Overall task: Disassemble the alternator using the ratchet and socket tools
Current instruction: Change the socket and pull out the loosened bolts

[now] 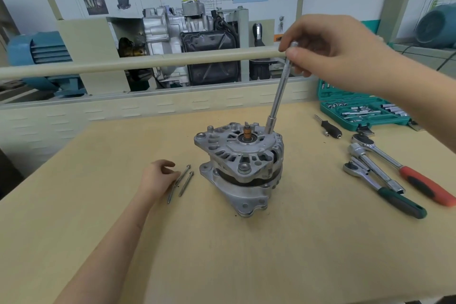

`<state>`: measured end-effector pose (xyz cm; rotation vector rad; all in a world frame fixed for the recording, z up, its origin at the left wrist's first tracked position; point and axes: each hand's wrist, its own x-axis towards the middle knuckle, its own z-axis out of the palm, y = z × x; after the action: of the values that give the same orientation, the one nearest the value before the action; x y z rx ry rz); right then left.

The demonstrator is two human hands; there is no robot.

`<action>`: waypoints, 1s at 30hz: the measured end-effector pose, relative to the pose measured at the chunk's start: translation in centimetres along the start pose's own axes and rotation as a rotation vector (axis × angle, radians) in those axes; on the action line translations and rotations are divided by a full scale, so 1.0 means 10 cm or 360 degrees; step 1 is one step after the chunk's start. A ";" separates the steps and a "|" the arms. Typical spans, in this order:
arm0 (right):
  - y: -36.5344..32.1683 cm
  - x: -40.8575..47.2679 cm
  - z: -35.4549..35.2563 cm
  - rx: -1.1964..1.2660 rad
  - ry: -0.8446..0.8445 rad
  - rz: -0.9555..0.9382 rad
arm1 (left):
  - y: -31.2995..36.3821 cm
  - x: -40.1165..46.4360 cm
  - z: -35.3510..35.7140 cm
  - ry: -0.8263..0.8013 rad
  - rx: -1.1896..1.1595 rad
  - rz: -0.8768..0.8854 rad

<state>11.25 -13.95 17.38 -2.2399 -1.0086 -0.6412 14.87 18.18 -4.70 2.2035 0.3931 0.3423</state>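
Note:
A silver alternator [240, 168] stands upright in the middle of the tan table [222, 254], its shaft end pointing up. My right hand [333, 52] pinches the top of a long chrome extension bar with a socket [278, 96], whose lower end sits on the alternator's far right rim. My left hand [158, 177] rests on the table left of the alternator, fingers loosely curled, touching long bolts [181, 182] that lie there. One bolt head [243, 167] shows on the near rim.
Right of the alternator lie a red-handled ratchet [404, 170], a green-handled ratchet [385, 192] and a third ratchet between them. A small black-handled driver [329, 127] lies further back. An open green socket case [357, 111] sits at the far right. Training engine display behind the table.

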 end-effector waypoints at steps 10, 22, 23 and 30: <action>0.02 -0.02 0.03 -0.0020 -0.0034 0.0002 | -0.06 0.02 0.06 -0.0007 0.0020 0.0067; 0.02 -0.04 0.01 -0.0032 -0.0046 0.0002 | 0.12 0.00 0.10 0.0287 -0.0166 0.0127; 0.02 -0.04 0.02 -0.0030 -0.0049 0.0000 | 0.21 0.00 0.10 0.0221 -0.0355 0.0100; 0.02 -0.07 0.00 -0.0032 -0.0033 -0.0003 | 0.82 -0.07 0.22 -0.0735 -0.1425 -0.0092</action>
<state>10.98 -14.39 16.90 -2.2678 -1.0190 -0.6332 16.37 11.53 0.35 1.3249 0.0200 -0.0417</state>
